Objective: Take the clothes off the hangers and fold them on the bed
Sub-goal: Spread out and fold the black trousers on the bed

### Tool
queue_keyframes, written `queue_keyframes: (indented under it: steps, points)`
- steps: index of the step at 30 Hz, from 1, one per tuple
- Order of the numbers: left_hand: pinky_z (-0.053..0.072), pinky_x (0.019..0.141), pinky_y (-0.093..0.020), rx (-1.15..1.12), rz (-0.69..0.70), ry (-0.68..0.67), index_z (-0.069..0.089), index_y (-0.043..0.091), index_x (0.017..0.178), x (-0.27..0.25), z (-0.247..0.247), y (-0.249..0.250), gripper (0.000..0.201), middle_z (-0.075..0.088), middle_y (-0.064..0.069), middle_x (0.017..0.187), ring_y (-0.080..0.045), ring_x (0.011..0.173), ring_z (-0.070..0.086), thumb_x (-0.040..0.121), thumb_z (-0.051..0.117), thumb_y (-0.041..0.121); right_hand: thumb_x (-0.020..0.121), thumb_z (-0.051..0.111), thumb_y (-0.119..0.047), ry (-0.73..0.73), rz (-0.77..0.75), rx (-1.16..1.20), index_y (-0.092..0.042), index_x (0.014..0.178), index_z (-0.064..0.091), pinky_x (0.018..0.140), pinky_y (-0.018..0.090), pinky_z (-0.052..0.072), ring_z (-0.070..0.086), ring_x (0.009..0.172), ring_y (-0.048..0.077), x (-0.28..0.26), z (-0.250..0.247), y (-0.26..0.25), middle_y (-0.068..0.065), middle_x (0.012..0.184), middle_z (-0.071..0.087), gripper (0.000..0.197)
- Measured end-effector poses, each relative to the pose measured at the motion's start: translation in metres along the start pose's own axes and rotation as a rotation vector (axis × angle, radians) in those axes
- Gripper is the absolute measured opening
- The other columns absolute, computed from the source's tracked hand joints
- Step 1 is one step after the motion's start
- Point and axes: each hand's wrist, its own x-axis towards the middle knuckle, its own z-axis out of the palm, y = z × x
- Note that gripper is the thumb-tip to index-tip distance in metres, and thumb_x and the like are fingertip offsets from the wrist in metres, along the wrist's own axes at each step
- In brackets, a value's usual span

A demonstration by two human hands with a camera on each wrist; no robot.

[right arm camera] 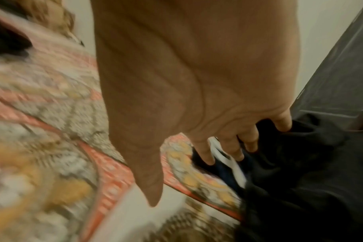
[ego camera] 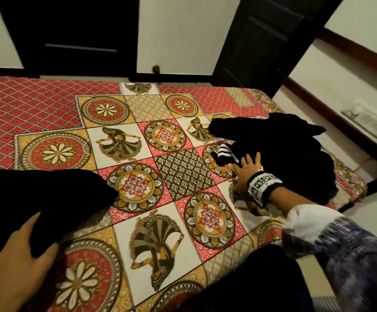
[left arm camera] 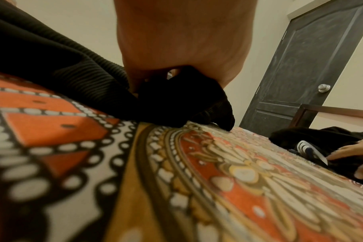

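A black ribbed garment (ego camera: 36, 199) lies on the left of the patterned bed (ego camera: 183, 172). My left hand (ego camera: 18, 262) grips its near edge; the left wrist view shows the fingers (left arm camera: 176, 77) curled into the ribbed cloth (left arm camera: 52, 68). At the bed's right side sits a heap of black clothes (ego camera: 284, 149) with a dark white-striped piece (ego camera: 225, 154) at its left edge. My right hand (ego camera: 248, 170) lies on the heap with fingers spread and straight. Up close, the right hand (right arm camera: 207, 131) touches the striped piece (right arm camera: 226, 157) and the black heap (right arm camera: 300, 163) without holding either.
Two dark doors (ego camera: 70, 30) (ego camera: 261, 41) stand behind the bed. A wooden rail (ego camera: 340, 122) and a wall switch panel (ego camera: 363, 120) run along the right. Patterned sheet shows between the two dark piles. A dark-clothed leg (ego camera: 250, 284) is at the bed's near edge.
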Motion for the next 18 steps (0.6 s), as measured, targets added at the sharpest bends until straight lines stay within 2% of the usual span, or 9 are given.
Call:
queue_keyframes:
  steps: [1,3,5,7,10,12,14,16,18]
  points:
    - [0.052,0.099,-0.053,-0.009,-0.028,-0.023,0.029,0.036,0.156,-0.019,-0.026,0.060,0.089,0.053,0.003,0.142,-0.026,0.126,0.056,0.083,0.077,0.043,0.088,0.054,-0.071,0.051,-0.084,0.097,-0.025,0.163,0.018,0.122,0.065,0.011,0.024,0.153,0.035,-0.011,-0.013,-0.014,0.015,0.165,0.028,0.095]
    - [0.049,0.098,-0.050,-0.072,-0.066,0.029,0.041,0.029,0.152,-0.029,-0.049,0.110,0.078,0.059,-0.010,0.140,-0.035,0.123,0.059,0.084,0.079,0.025,0.089,0.056,-0.068,0.129,-0.296,0.315,-0.027,0.159,0.028,0.115,0.049,0.036,0.046,0.140,0.032,-0.035,-0.050,-0.045,0.012,0.154,0.047,0.086]
    - [0.047,0.098,-0.044,-0.159,-0.060,0.038,0.050,0.023,0.147,-0.037,-0.057,0.112,0.070,0.064,-0.010,0.135,-0.033,0.121,0.061,0.083,0.079,0.014,0.095,0.057,-0.063,0.101,-0.490,0.610,-0.023,0.152,0.044,0.103,0.037,0.046,0.058,0.129,0.029,-0.061,-0.096,-0.080,0.009,0.145,0.059,0.071]
    - [0.049,0.098,-0.039,-0.252,-0.052,0.080,0.055,0.026,0.142,-0.042,-0.069,0.118,0.064,0.066,-0.001,0.128,-0.024,0.117,0.063,0.083,0.077,0.012,0.098,0.057,-0.058,0.024,-0.618,0.974,-0.017,0.134,0.063,0.092,0.036,0.052,0.070,0.106,0.024,-0.088,-0.137,-0.125,0.006,0.122,0.073,0.055]
    - [0.055,0.090,-0.038,-0.444,0.022,0.131,0.062,0.035,0.125,-0.052,-0.088,0.129,0.048,0.070,0.013,0.112,-0.008,0.102,0.067,0.083,0.074,0.015,0.097,0.061,-0.056,-0.152,-0.648,1.365,-0.004,0.117,0.068,0.065,0.034,0.053,0.070,0.076,0.029,-0.120,-0.186,-0.193,0.008,0.091,0.074,0.057]
    - [0.057,0.083,-0.038,-0.638,0.004,0.128,0.067,0.032,0.112,-0.056,-0.099,0.135,0.032,0.073,0.014,0.101,-0.006,0.095,0.069,0.081,0.068,0.022,0.089,0.064,-0.065,-0.183,-0.631,1.406,-0.002,0.119,0.067,0.068,0.040,0.056,0.072,0.083,0.032,-0.131,-0.206,-0.234,0.017,0.099,0.073,0.070]
    - [0.058,0.084,-0.043,-0.830,-0.020,0.130,0.072,0.023,0.109,-0.058,-0.107,0.141,0.025,0.075,0.005,0.100,-0.015,0.096,0.071,0.085,0.066,0.022,0.075,0.067,-0.073,-0.202,-0.608,1.466,-0.008,0.128,0.066,0.073,0.042,0.057,0.071,0.091,0.028,-0.137,-0.216,-0.263,0.014,0.110,0.072,0.084]
    - [0.057,0.087,-0.041,-0.956,-0.043,0.145,0.073,0.016,0.109,-0.059,-0.118,0.144,0.017,0.076,-0.001,0.102,-0.019,0.099,0.072,0.092,0.068,0.016,0.086,0.066,-0.055,-0.277,-0.595,1.623,-0.011,0.129,0.064,0.061,0.034,0.051,0.064,0.077,0.019,-0.147,-0.219,-0.278,0.005,0.096,0.068,0.062]
    - [0.057,0.083,-0.033,-1.035,-0.053,0.137,0.075,0.014,0.106,-0.059,-0.128,0.146,0.017,0.077,-0.004,0.101,-0.019,0.098,0.072,0.097,0.063,0.005,0.100,0.056,-0.028,-0.345,-0.594,1.765,-0.015,0.125,0.067,0.065,0.030,0.053,0.064,0.083,0.017,-0.153,-0.214,-0.282,0.005,0.101,0.067,0.030]
